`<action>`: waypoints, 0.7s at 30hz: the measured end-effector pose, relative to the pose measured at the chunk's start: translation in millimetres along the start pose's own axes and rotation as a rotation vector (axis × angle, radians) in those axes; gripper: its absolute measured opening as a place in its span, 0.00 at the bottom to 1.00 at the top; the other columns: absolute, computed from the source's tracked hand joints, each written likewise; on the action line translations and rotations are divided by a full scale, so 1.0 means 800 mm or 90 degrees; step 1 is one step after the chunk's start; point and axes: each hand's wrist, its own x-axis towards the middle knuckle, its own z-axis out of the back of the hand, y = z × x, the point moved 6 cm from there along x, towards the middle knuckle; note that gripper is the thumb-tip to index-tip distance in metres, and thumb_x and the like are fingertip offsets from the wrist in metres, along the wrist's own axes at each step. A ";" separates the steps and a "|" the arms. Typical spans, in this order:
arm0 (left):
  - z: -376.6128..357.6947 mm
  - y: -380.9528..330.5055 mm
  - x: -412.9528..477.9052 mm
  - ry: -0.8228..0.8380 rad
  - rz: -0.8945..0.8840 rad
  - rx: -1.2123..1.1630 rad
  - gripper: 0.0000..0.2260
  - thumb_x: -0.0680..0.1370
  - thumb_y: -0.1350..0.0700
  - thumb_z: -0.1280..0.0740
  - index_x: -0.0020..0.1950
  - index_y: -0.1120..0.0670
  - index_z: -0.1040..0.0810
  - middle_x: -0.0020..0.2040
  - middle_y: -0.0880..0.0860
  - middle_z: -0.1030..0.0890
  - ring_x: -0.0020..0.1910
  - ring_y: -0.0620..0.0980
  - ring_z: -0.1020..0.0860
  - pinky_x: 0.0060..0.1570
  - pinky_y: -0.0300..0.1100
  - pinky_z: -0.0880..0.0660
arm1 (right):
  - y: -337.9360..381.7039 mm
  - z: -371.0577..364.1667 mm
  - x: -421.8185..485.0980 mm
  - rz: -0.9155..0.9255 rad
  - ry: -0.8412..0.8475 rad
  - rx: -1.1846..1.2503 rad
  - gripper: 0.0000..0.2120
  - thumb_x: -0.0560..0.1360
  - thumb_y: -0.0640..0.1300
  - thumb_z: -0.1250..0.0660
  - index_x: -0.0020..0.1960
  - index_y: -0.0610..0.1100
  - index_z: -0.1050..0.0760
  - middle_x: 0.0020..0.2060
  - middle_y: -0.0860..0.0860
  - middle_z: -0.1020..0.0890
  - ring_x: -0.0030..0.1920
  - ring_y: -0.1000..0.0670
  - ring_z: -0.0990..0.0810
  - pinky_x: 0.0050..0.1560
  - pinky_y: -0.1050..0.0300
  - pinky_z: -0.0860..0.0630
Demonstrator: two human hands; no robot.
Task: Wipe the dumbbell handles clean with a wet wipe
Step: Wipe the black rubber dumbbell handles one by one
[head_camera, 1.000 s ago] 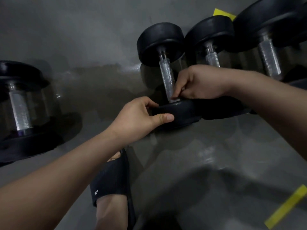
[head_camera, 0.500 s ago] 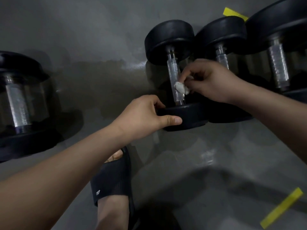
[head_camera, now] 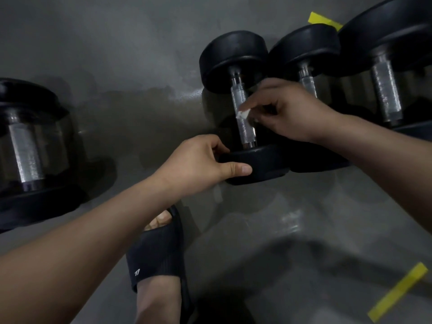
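Bearing a small white logo (head_camera: 137, 272), unreadable, a black sandal (head_camera: 156, 251) is seen nearest. Farther, the centre dumbbell (head_camera: 233, 59) is gripped at its near head (head_camera: 264, 164) by the curled left hand (head_camera: 198, 160); a wet wipe (head_camera: 243, 113) is pinched against its handle (head_camera: 246, 130) by the right hand (head_camera: 292, 113).

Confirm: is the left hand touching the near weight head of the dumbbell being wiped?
Touching. Head view: the left hand grips the near weight head, with the thumb flat across its front face, the fingers curled over its top edge, and no gap.
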 end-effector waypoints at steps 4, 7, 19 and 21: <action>-0.001 0.001 -0.001 -0.012 -0.004 0.000 0.25 0.62 0.30 0.24 0.49 0.45 0.19 0.39 0.44 0.18 0.38 0.38 0.21 0.36 0.36 0.27 | 0.009 -0.004 -0.006 0.057 0.119 -0.032 0.12 0.73 0.34 0.28 0.50 0.49 0.13 0.46 0.55 0.24 0.46 0.55 0.21 0.50 0.73 0.31; 0.000 0.001 -0.001 -0.009 -0.004 -0.002 0.25 0.62 0.31 0.24 0.50 0.45 0.19 0.39 0.44 0.18 0.37 0.39 0.20 0.35 0.38 0.26 | 0.017 -0.004 -0.004 0.104 0.202 -0.082 0.13 0.73 0.35 0.28 0.50 0.50 0.13 0.46 0.57 0.24 0.45 0.55 0.20 0.48 0.67 0.28; 0.000 0.001 0.000 -0.006 0.000 -0.006 0.25 0.60 0.30 0.24 0.48 0.44 0.19 0.39 0.44 0.18 0.37 0.38 0.20 0.35 0.36 0.26 | 0.011 -0.017 0.002 -0.024 0.331 0.001 0.16 0.75 0.37 0.30 0.54 0.56 0.15 0.46 0.63 0.16 0.48 0.64 0.18 0.56 0.59 0.21; 0.001 0.000 0.000 -0.006 0.002 -0.007 0.25 0.60 0.29 0.24 0.47 0.44 0.19 0.38 0.44 0.18 0.37 0.38 0.20 0.34 0.36 0.28 | 0.005 -0.011 0.008 -0.080 0.258 0.058 0.13 0.74 0.40 0.27 0.50 0.57 0.15 0.42 0.65 0.15 0.45 0.65 0.17 0.54 0.61 0.21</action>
